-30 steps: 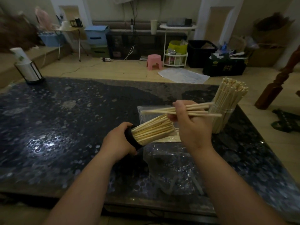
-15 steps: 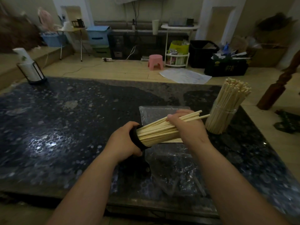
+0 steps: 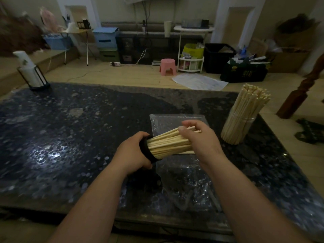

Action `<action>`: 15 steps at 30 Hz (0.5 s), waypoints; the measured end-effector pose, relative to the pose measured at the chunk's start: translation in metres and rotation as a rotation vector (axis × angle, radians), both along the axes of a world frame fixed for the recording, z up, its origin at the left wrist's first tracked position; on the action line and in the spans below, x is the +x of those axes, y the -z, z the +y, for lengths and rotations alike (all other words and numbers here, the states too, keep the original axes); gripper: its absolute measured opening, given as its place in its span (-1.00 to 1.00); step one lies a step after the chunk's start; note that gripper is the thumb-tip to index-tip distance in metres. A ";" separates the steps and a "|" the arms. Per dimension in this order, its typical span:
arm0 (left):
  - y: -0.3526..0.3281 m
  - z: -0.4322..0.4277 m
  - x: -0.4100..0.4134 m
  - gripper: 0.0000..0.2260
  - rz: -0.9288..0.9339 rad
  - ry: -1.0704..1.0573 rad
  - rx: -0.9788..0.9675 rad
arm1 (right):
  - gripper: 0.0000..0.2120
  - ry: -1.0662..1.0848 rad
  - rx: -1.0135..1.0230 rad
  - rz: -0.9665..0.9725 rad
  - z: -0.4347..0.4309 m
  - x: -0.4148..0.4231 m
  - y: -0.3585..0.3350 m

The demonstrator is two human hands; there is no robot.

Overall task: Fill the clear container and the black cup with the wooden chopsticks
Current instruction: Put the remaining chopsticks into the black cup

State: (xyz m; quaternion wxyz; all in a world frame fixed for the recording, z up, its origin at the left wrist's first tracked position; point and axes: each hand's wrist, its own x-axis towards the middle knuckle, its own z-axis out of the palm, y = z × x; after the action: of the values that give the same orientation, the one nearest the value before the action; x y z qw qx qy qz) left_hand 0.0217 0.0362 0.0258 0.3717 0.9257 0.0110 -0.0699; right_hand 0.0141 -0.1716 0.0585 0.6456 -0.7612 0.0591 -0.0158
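Left hand (image 3: 134, 152) grips the mostly hidden black cup (image 3: 145, 152); right hand (image 3: 201, 140) clasps its chopsticks (image 3: 168, 143), covering their tips.

A dark stone table (image 3: 87, 137) with pale speckles fills the view, glossy where light falls on its left half. At its far left corner stands a black wire holder (image 3: 37, 79) with a white bottle (image 3: 24, 58) in it. Crumpled clear plastic bag (image 3: 168, 120) lies flat near the middle, reaching toward the near edge. Just right of it the clear container (image 3: 240, 127) stands upright, packed with wooden chopsticks (image 3: 252, 99) leaning right
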 end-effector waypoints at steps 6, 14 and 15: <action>-0.001 0.001 0.002 -0.25 0.008 0.007 -0.004 | -0.66 0.131 0.158 0.025 0.003 0.004 -0.002; -0.003 0.002 0.001 -0.23 0.002 -0.017 0.038 | -0.62 -0.027 -0.091 -0.047 0.003 0.003 0.001; -0.004 0.002 0.001 -0.24 -0.004 -0.027 0.033 | -0.61 -0.015 -0.048 -0.043 0.002 0.003 0.002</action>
State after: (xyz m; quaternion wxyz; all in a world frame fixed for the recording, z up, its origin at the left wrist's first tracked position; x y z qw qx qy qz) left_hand 0.0223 0.0387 0.0296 0.3572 0.9316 0.0239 -0.0627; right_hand 0.0175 -0.1692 0.0566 0.6283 -0.7765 0.0391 -0.0290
